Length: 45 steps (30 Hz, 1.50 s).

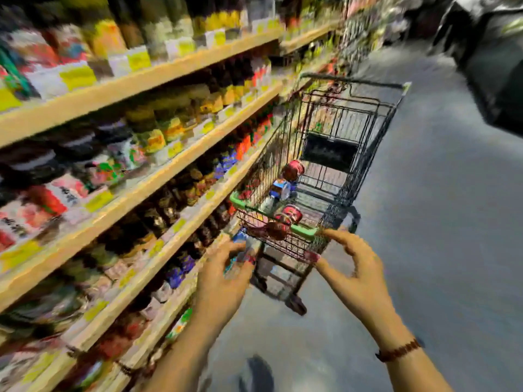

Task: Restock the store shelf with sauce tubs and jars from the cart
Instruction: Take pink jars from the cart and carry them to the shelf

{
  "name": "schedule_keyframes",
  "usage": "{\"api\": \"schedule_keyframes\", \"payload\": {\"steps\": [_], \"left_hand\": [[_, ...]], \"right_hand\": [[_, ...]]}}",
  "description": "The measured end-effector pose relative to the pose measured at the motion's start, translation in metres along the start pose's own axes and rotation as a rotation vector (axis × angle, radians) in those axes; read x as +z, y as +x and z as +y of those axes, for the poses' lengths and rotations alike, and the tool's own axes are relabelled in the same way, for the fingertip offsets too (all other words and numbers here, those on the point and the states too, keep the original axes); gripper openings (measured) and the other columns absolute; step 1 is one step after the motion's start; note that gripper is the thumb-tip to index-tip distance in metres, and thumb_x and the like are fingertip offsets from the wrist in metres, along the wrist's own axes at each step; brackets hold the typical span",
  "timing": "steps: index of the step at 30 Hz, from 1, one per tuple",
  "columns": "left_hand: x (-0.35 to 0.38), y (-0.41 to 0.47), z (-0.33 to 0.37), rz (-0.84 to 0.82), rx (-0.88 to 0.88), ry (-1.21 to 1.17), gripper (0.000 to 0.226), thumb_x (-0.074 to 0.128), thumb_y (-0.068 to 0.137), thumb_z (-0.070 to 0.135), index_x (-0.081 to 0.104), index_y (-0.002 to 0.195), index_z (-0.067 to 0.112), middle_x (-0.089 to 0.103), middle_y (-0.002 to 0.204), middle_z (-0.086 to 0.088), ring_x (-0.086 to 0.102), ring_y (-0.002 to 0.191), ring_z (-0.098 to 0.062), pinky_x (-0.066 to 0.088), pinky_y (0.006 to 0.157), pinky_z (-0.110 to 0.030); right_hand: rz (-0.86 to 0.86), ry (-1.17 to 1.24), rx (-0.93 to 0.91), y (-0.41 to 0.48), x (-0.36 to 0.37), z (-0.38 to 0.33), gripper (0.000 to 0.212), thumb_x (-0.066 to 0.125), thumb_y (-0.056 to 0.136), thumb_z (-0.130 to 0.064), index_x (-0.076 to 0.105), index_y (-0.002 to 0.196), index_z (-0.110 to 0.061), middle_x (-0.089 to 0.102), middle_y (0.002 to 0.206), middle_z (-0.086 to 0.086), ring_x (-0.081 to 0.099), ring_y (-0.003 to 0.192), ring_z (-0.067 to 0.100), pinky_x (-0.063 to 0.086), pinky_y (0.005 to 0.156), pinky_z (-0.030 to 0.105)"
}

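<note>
Your left hand [223, 278] curls round a blurred, blue-labelled container [244, 250]. Your right hand [356, 273] is spread, fingers loosely bent, holding nothing; its forefinger reaches the green rim [302, 231] of the cart [365, 162]. The cart stands at 12 o'clock, with red-lidded jars [293, 215] lying inside. Stocked shelves [184, 162] run along at 9 o'clock.

Shelving [135, 80] runs along the left, near to far, stocked tiers stacked one above another. Shopping cart [365, 154] stands just right of it on the aisle floor [438, 250]; jars [293, 168] lie in its basket. Left hand [223, 284] at the cart's near left corner, holding a blurred container [244, 250]; right hand [356, 275] at the near right corner.
</note>
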<state>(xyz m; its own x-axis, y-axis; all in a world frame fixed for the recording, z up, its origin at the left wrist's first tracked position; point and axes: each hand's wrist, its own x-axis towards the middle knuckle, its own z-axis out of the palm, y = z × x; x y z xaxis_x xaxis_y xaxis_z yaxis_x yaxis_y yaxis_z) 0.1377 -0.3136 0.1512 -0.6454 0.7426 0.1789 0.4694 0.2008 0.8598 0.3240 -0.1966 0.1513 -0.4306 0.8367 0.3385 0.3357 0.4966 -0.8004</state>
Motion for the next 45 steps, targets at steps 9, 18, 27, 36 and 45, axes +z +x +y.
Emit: {"api": "schedule_keyframes", "payload": {"steps": [9, 18, 27, 36, 45], "left_hand": [[0.071, 0.075, -0.010, -0.090, 0.006, 0.072, 0.031, 0.067, 0.081, 0.013, 0.062, 0.108, 0.027, 0.055, 0.100, 0.025, 0.055, 0.097, -0.002, 0.038, 0.082, -0.012], [0.122, 0.190, -0.048, -0.133, -0.131, 0.033, 0.031, 0.064, 0.085, 0.012, 0.061, 0.115, 0.020, 0.057, 0.108, 0.011, 0.051, 0.103, -0.005, 0.033, 0.086, -0.013], [0.167, 0.279, -0.074, -0.150, -0.358, 0.032, 0.033, 0.064, 0.084, 0.007, 0.060, 0.116, 0.014, 0.061, 0.111, -0.002, 0.057, 0.100, -0.012, 0.039, 0.087, -0.018], [0.219, 0.347, -0.065, 0.027, -0.577, 0.006, 0.023, 0.059, 0.088, 0.013, 0.059, 0.091, 0.035, 0.065, 0.084, 0.023, 0.059, 0.089, -0.003, 0.041, 0.077, -0.025], [0.273, 0.396, -0.096, 0.005, -0.782, 0.077, 0.035, 0.058, 0.083, 0.008, 0.045, 0.074, 0.040, 0.053, 0.079, 0.013, 0.053, 0.076, -0.011, 0.044, 0.079, -0.027]], "right_hand": [[-0.072, -0.113, 0.088, 0.054, 0.001, 0.057, 0.041, 0.074, 0.081, -0.026, 0.059, 0.119, -0.026, 0.053, 0.113, -0.017, 0.047, 0.109, 0.003, 0.028, 0.093, 0.007], [-0.215, -0.181, 0.140, 0.169, 0.046, 0.114, 0.040, 0.074, 0.082, -0.026, 0.061, 0.119, -0.018, 0.050, 0.108, -0.015, 0.045, 0.105, 0.004, 0.025, 0.087, -0.003], [-0.386, -0.160, 0.250, 0.264, 0.086, 0.173, 0.046, 0.070, 0.084, -0.033, 0.055, 0.126, -0.022, 0.049, 0.116, -0.011, 0.041, 0.110, 0.003, 0.033, 0.099, 0.017], [-0.575, -0.036, 0.311, 0.376, 0.112, 0.248, 0.035, 0.074, 0.082, -0.018, 0.059, 0.113, -0.023, 0.055, 0.102, -0.002, 0.055, 0.098, 0.017, 0.048, 0.090, 0.030], [-0.687, 0.027, 0.556, 0.427, 0.150, 0.303, 0.047, 0.070, 0.084, -0.029, 0.056, 0.128, -0.018, 0.056, 0.124, 0.002, 0.053, 0.116, 0.016, 0.041, 0.093, 0.023]]}}
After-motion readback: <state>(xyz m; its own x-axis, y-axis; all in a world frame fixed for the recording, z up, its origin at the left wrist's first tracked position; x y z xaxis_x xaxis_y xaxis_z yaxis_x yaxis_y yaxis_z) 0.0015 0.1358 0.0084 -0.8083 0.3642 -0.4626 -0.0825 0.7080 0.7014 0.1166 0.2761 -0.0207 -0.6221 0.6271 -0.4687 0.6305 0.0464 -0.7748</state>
